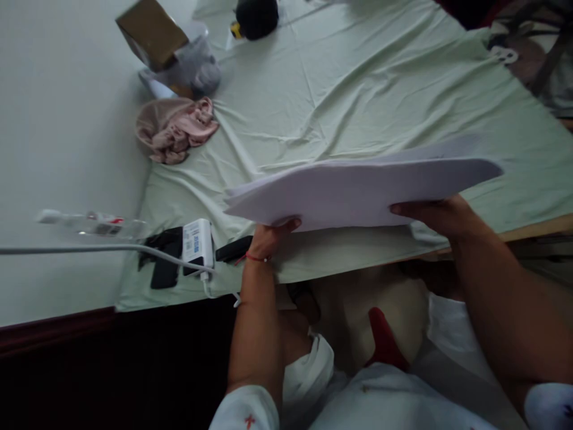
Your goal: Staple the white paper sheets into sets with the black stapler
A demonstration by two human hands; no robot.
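Observation:
A stack of white paper sheets [349,191] is held above the front part of a pale green cloth, its far edges fanned and slightly blurred. My left hand [273,236], with a red string at the wrist, grips the near left edge, thumb on top. Toward the right end, my right hand [436,215] pinches the same near edge with its thumb over the paper. The fingers of both hands are largely hidden beneath the sheets.
Left of my left wrist lie a black phone [165,272], a white device [197,245] with a cable and a dark case [233,248]. A clear bottle [102,224] is beside the wall. Farther back are crumpled pink cloth [179,128], a cardboard box [152,33] and a black object [257,18].

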